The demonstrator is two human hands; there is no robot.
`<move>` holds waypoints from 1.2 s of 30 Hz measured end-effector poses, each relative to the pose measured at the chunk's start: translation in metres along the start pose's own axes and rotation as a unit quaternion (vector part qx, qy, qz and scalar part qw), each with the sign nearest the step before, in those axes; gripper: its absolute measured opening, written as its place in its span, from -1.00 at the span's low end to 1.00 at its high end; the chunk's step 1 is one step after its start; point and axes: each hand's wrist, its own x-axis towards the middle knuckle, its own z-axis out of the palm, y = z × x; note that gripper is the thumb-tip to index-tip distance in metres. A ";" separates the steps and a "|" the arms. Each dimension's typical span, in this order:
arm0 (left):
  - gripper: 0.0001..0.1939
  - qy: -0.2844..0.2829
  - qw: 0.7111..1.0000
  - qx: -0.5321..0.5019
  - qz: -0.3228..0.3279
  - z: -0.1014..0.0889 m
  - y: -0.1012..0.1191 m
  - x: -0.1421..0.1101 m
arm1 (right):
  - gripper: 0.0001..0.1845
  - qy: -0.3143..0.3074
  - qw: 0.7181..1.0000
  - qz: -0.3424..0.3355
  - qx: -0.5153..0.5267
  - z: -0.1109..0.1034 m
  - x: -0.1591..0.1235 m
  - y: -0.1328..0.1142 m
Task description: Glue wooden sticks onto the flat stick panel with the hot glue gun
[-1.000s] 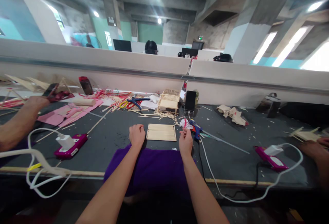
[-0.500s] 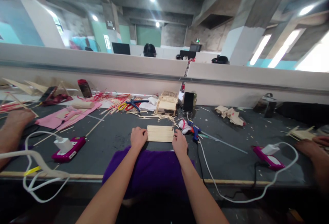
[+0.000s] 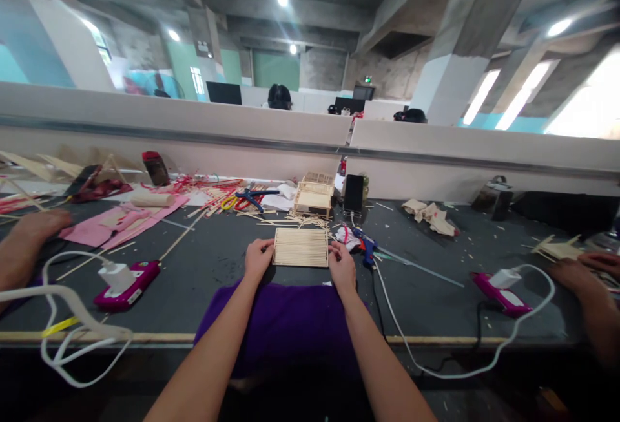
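Observation:
A flat panel of glued wooden sticks (image 3: 301, 247) is tilted up off the dark table (image 3: 217, 293) between my hands. My left hand (image 3: 258, 259) grips its left edge, fingers closed. My right hand (image 3: 341, 265) grips its right edge, fingers curled. A purple cloth (image 3: 281, 322) lies under my forearms at the table's near edge. Behind the panel stands a small stick-built box (image 3: 315, 196) amid loose sticks. A blue glue gun (image 3: 367, 247) lies just right of my right hand.
Scissors (image 3: 247, 198), pink paper (image 3: 104, 227) and red scraps lie at back left. A phone (image 3: 354, 193) leans on the divider. Pink power strips (image 3: 126, 277) (image 3: 501, 291) with white cables flank me. Other people's hands (image 3: 33, 228) (image 3: 576, 270) work at both sides.
Both my hands closed in on the stick panel, took its side edges and tilted it up off the table. The person on the left lowered their hand to the table.

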 end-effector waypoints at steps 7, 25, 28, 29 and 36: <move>-0.71 0.045 0.992 -0.116 0.023 -0.004 0.004 -0.001 | -0.57 0.011 0.994 -0.030 0.103 0.001 0.000 0.001; -0.70 0.031 0.934 -0.342 -0.098 -0.013 0.021 -0.007 | -0.64 -0.005 0.956 -0.029 0.292 0.002 0.002 -0.006; -0.68 0.021 0.914 -0.382 -0.133 -0.014 0.022 -0.007 | -0.71 -0.003 0.950 -0.008 0.311 0.000 0.002 -0.008; -0.67 0.020 0.908 -0.393 -0.142 -0.014 0.022 -0.007 | -0.72 -0.002 0.949 0.001 0.315 0.000 0.002 -0.008; -0.61 0.003 0.872 -0.453 -0.186 -0.013 0.023 -0.005 | -0.67 0.020 0.944 0.041 0.327 -0.001 0.003 -0.006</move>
